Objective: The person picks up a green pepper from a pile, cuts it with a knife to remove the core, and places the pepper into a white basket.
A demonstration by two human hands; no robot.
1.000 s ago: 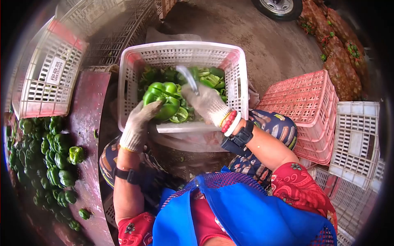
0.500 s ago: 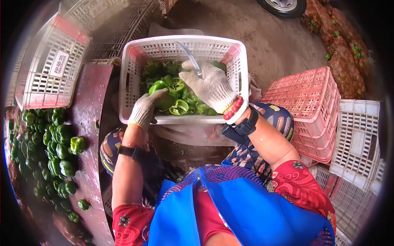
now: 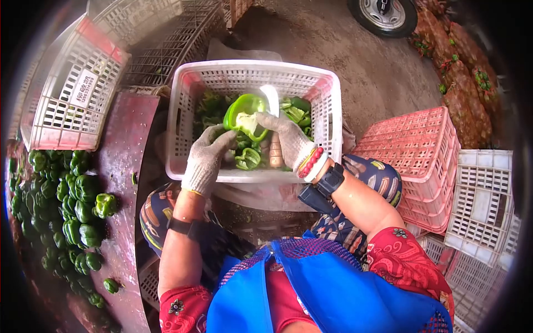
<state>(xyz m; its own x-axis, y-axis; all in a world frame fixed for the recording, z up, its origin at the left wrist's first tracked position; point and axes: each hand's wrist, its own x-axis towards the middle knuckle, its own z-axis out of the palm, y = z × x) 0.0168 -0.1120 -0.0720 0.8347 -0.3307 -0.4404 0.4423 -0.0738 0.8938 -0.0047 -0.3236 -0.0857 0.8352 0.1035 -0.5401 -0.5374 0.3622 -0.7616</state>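
My left hand (image 3: 204,156), in a pale knitted glove, is closed on the near left edge of a cut green bell pepper (image 3: 233,114). The pepper's hollow inside and pale seed core face up. My right hand (image 3: 291,139), gloved too, grips a knife; its curved blade (image 3: 272,99) points away from me and its wooden handle (image 3: 276,151) shows below the palm. The right fingertips meet the pepper's core. Both hands are over a white plastic crate (image 3: 255,66), which holds cut green pepper pieces (image 3: 248,160).
Whole green peppers (image 3: 83,202) are heaped on a reddish board (image 3: 125,166) at left. A white crate (image 3: 78,83) stands above them. Stacked pink crates (image 3: 402,144) and white crates (image 3: 480,194) stand at right. Filled sacks (image 3: 458,83) and a wheel (image 3: 386,14) lie beyond.
The pepper in my left hand has been opened and lifted, its pale core now showing. The knife blade has turned more upright. The whole view has shifted slightly.
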